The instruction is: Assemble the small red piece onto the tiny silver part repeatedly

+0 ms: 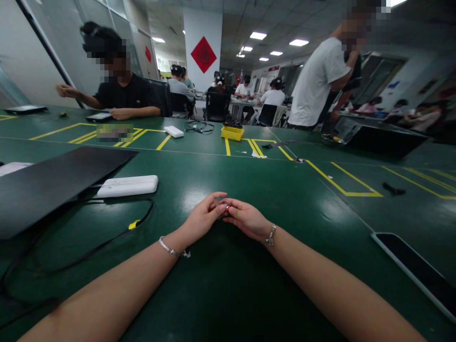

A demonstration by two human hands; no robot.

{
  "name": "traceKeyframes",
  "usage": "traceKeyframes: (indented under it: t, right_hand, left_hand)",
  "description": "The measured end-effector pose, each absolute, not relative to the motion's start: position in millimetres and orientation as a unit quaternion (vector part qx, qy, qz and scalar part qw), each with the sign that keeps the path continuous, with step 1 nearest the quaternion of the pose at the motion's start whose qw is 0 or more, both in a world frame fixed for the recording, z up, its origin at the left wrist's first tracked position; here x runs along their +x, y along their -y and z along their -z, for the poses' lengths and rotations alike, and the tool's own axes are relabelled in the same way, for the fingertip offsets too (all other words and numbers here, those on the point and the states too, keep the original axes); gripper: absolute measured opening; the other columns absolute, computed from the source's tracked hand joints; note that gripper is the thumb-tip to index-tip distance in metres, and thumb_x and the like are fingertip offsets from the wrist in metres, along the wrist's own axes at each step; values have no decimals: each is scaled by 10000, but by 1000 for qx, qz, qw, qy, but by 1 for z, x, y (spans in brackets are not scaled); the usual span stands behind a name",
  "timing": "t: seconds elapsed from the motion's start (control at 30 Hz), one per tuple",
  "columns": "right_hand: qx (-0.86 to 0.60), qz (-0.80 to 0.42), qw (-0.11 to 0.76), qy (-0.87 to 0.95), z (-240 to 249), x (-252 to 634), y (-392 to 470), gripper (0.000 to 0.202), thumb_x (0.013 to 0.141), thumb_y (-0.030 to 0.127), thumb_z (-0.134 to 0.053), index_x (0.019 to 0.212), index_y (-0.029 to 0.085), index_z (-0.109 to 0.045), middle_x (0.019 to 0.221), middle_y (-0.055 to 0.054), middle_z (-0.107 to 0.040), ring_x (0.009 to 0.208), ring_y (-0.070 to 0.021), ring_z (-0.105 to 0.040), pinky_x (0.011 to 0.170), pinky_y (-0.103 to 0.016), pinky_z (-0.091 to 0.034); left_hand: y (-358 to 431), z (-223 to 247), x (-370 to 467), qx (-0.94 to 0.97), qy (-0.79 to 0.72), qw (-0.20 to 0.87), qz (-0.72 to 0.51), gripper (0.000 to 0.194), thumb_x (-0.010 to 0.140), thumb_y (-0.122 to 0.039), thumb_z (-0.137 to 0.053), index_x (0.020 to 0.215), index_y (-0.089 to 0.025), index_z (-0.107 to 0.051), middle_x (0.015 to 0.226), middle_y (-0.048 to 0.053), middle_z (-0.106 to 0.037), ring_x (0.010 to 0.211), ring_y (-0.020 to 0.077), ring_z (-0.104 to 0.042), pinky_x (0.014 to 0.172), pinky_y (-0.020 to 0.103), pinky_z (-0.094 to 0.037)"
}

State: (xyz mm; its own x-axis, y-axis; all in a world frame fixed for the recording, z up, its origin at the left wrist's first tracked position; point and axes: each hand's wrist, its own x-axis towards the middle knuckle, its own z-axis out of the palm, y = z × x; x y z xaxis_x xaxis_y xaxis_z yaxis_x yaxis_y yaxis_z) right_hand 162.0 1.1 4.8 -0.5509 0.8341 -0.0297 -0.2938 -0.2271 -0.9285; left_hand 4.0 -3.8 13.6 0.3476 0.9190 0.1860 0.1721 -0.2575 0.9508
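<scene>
At lower centre of the frame, the left hand (201, 219) and right hand (245, 219) meet, fingertips pinched together on 1 small part (227, 207), apparently orange-tipped; detail too small to confirm. Judgement: keep both wrists resting on the table (285, 190) and hold the pinch firm, so the part cannot slip.

no text is legible; the red diamond sign (203, 54) is too blurred.

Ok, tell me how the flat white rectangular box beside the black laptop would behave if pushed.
The flat white rectangular box lies low and broad, so it would probably slide, not tip or roll. The glossy green table looks smooth, likely easing that. Its black cable might drag.
</scene>
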Motion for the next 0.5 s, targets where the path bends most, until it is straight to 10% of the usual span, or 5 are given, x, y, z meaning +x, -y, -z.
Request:
traceKeyframes:
  t: [0.5]
  right_hand:
    - [-240, -738, 399, 489, -5, 160, -4, 284, 708, 271, -595, 974, 172, -571, 951, -56, -571, 915, -152, -520, 880, -356, -372]
  left_hand:
    - [7, -13, 1, 770, -420, 303, -373, 299, 767, -224, -472, 1063, -225, -513, 643, -43, -495, 598, 92, -472, 613, 215, -391]
